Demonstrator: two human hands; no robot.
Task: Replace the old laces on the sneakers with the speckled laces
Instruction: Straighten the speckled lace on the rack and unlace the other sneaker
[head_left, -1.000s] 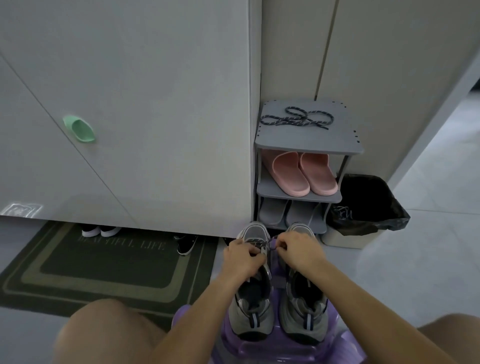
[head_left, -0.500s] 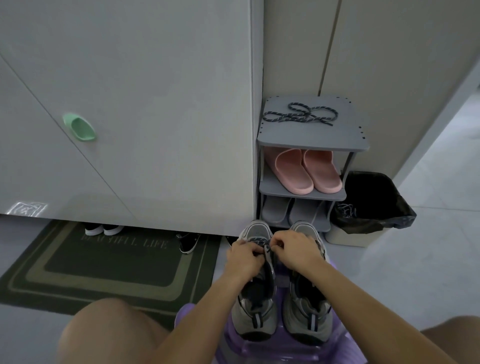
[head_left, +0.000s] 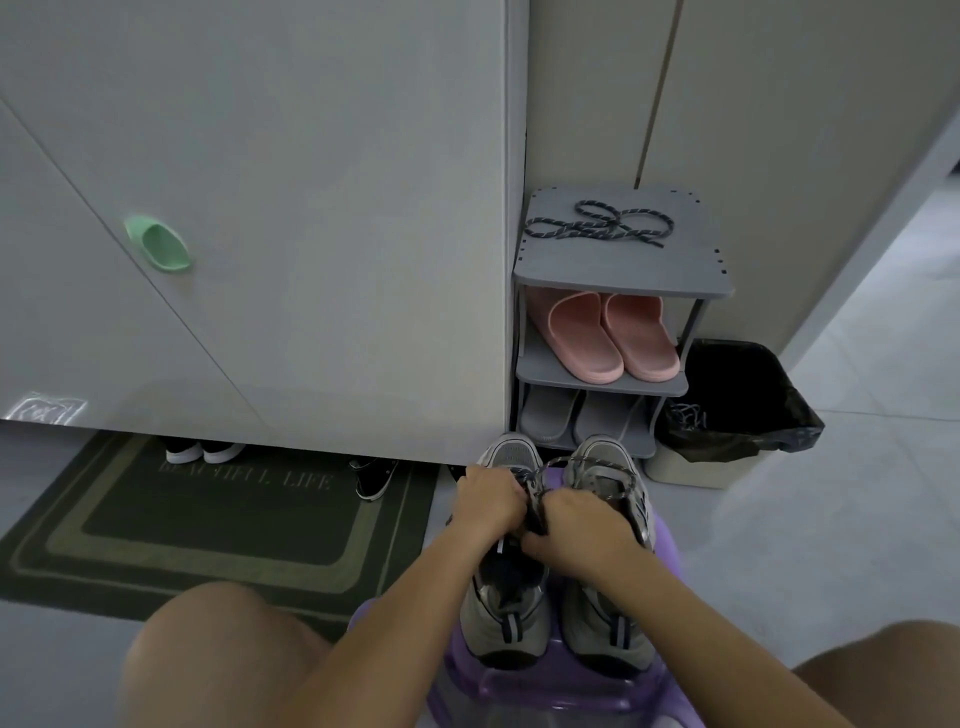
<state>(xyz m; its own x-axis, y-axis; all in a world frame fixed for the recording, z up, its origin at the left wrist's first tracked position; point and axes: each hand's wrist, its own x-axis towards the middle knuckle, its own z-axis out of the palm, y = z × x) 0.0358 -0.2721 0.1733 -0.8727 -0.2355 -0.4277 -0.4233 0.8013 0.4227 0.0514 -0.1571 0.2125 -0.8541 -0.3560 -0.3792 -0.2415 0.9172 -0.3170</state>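
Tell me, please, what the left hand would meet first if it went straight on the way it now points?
Most likely the dark speckled lace strung across the toes just ahead of the left hand, then the toe of the right grey mesh sneaker. Depth is unclear from this one view.

The sneakers (head_left: 506, 621) sit on a stool (head_left: 524, 693) before the rack (head_left: 621, 273).

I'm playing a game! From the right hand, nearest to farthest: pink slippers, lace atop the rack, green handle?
From the right hand:
1. Pink slippers, inside the shoe rack.
2. Speckled lace, on its top.
3. Green handle, far left.
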